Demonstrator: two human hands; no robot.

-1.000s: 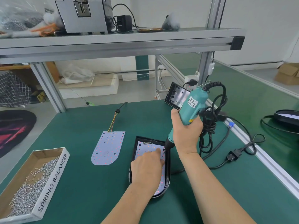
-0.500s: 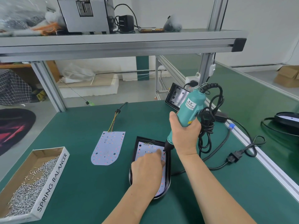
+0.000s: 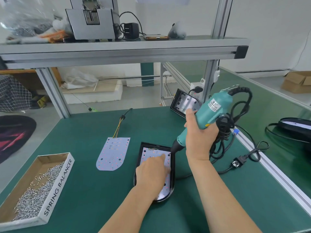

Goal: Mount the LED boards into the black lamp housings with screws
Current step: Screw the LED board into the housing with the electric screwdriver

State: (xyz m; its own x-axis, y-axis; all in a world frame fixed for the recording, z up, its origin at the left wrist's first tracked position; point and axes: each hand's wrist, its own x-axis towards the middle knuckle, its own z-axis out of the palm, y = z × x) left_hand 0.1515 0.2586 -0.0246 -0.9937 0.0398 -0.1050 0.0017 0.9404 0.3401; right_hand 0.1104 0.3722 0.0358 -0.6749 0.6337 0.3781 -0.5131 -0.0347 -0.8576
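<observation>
R hand [image 3: 200,137] is up over the right-centre of the counter [image 3: 84,190], fingers [image 3: 212,130] wrapped tight round the teal electric screwdriver [image 3: 212,110]. The tool is tilted, bit end down-left. The bit tip sits at the top right corner of the LED board [image 3: 151,153] that lies inside the black lamp housing [image 3: 173,175], right in front of the person. L hand [image 3: 151,174] rests on that board, index finger out straight w/ its tip just beside the bit, gripping nothing I can see. Can't tell if a screw is under the tip, too small.

2nd LED board [image 3: 112,153] lies bare on the counter just left of the housing, coloured wires [image 3: 117,130] trailing off its far edge. Cardboard box [image 3: 58,187] of screws [image 3: 33,195] at near left, marked SPRING BALANCER. Another housing [image 3: 183,103] leans at the far side, behind the screwdriver. The tool's black cord [image 3: 224,127] is bunched by the R hand, plug [image 3: 237,163] lying on the counter to the right.
</observation>
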